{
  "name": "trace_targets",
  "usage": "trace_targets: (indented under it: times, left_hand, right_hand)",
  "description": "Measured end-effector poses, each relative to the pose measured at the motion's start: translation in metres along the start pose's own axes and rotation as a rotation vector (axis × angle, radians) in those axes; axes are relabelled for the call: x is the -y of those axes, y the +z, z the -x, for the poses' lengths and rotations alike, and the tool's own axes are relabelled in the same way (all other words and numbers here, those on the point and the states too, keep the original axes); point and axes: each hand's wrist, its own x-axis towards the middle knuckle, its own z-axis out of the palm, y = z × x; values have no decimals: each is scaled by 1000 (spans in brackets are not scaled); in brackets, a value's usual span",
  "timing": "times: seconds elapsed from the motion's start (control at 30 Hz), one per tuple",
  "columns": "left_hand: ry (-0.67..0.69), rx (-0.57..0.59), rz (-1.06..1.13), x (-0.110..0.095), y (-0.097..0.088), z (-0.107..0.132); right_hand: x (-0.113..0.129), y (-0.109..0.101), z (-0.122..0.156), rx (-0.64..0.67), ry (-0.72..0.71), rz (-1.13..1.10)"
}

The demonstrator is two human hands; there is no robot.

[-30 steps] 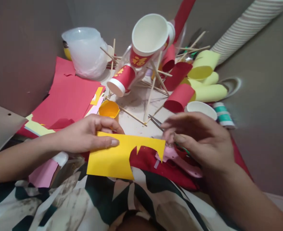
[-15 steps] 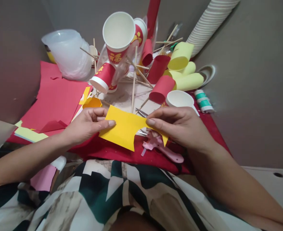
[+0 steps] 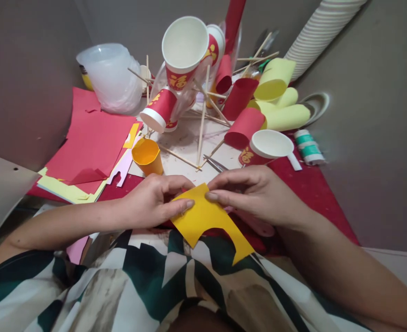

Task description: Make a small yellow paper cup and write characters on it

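A piece of yellow paper [image 3: 203, 216] with a curved notch cut out of its lower edge is held over my lap. My left hand [image 3: 155, 200] pinches its left side, thumb on top. At its upper corner, my right hand [image 3: 255, 193] grips it between thumb and fingers. Just beyond my right hand lie scissors [image 3: 214, 164], mostly hidden by that hand. A pink-handled tool [image 3: 259, 226] shows partly under my right wrist. Past my left hand stands a small orange paper cup shape [image 3: 148, 157].
Red paper sheets [image 3: 92, 138] are stacked at left, near a plastic tub [image 3: 110, 76]. Joined wooden sticks [image 3: 203, 124] and red-and-white paper cups [image 3: 184, 46] stand at the centre. Red paper tubes [image 3: 245, 127], yellow tubes [image 3: 286, 117] and a paper cup [image 3: 271, 144] sit right.
The yellow paper has come closer to my lap and turned, its notch now facing down. My hands have drawn together, the left moving right. The view has shifted slightly.
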Motion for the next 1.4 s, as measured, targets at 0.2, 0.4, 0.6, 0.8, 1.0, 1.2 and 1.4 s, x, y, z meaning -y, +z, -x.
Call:
trace_targets:
  times: [0.2, 0.4, 0.6, 0.8, 1.0, 1.2, 1.4]
  left_hand:
    - [310, -480, -502, 8, -19, 12]
    - [70, -458, -875, 23, -46, 17]
    - [39, -332, -752, 25, -63, 20]
    - [109, -188, -728, 28, -82, 27]
    - [157, -111, -726, 32, -84, 17]
    - [242, -126, -630, 42, -85, 11]
    - [293, -172, -548, 58, -86, 12]
  right_hand:
    - [0, -13, 0, -249, -97, -32]
    - [-2, -22, -7, -386, -108, -160]
    - [-3, -22, -11, -456, -116, -186]
    - [7, -18, -2, -729, -575, 301]
    - [22, 0, -8, -505, -907, 1100]
    - [22, 27, -37, -352, -754, 1061]
    - [14, 34, -57, -358, -944, 1363]
